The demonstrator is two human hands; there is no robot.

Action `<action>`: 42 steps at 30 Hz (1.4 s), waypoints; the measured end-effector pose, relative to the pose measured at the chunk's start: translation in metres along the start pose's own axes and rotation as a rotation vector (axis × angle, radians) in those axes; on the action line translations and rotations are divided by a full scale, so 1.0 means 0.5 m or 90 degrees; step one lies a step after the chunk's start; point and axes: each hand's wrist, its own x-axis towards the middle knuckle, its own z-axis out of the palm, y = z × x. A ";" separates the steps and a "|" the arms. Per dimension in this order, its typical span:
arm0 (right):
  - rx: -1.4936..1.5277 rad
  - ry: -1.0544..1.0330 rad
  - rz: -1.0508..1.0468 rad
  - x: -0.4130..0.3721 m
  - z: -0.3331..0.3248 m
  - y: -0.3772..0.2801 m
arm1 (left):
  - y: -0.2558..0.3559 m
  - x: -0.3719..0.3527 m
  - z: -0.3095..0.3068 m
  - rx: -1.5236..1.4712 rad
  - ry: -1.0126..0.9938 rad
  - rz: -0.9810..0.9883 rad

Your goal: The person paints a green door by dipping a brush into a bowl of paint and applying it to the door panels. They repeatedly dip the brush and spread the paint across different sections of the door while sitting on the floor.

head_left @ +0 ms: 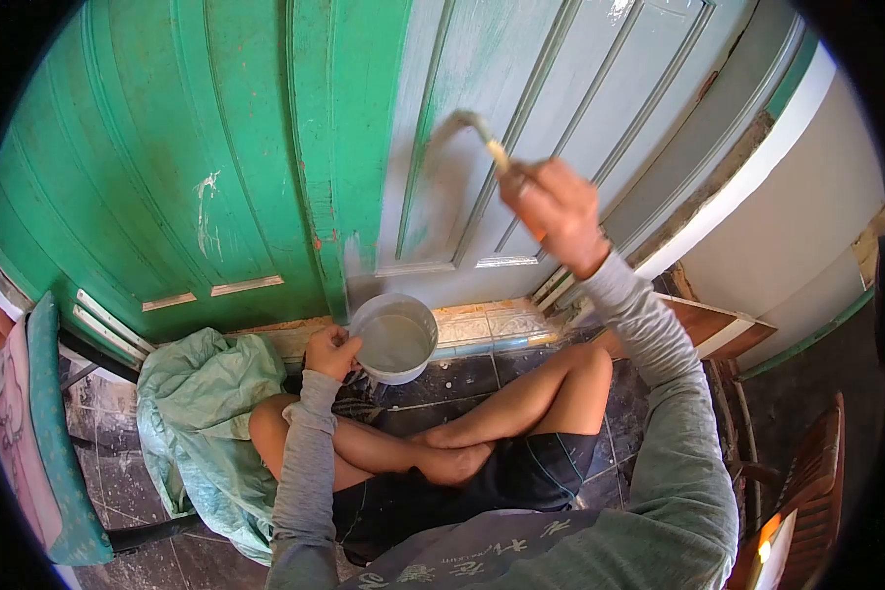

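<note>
My right hand (558, 211) is closed round the handle of a paintbrush (497, 152), its bristle end close to the grey-painted door panel (492, 79). Motion blurs the brush tip and the fingers. At the lower middle, my left hand (332, 352) grips the left rim of a round pot (394, 337) that holds pale grey paint. The pot is upright above my crossed legs, near the foot of the door. Left of the grey part, the door (167, 128) is green, with a few white scuffs. Thin green streaks show through the grey.
A crumpled pale green sheet (211, 403) lies by my left knee. At the far left stands a cushioned chair (54, 433). A slatted wooden chair (816, 492) is at the lower right, and brown boards (698, 324) lean beside the door frame. The dark tiled floor (462, 379) is paint-spotted.
</note>
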 end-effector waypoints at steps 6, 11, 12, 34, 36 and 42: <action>0.149 -0.197 -0.052 -0.106 0.098 -0.118 | -0.001 0.001 -0.006 -0.004 -0.009 -0.009; 0.131 -0.088 0.067 0.006 0.009 0.003 | -0.014 0.000 -0.008 -0.010 -0.006 -0.010; 0.129 -0.030 0.103 0.028 -0.010 0.027 | -0.012 0.003 -0.007 -0.003 -0.005 -0.012; 0.321 -0.049 0.232 0.060 -0.136 0.000 | 0.009 -0.002 0.019 0.038 -0.008 0.010; 0.442 -0.191 0.240 0.015 -0.105 -0.077 | 0.008 0.000 0.022 0.101 0.010 0.026; 0.479 -0.382 0.148 -0.107 0.002 -0.206 | 0.033 0.004 0.038 0.016 -0.019 0.016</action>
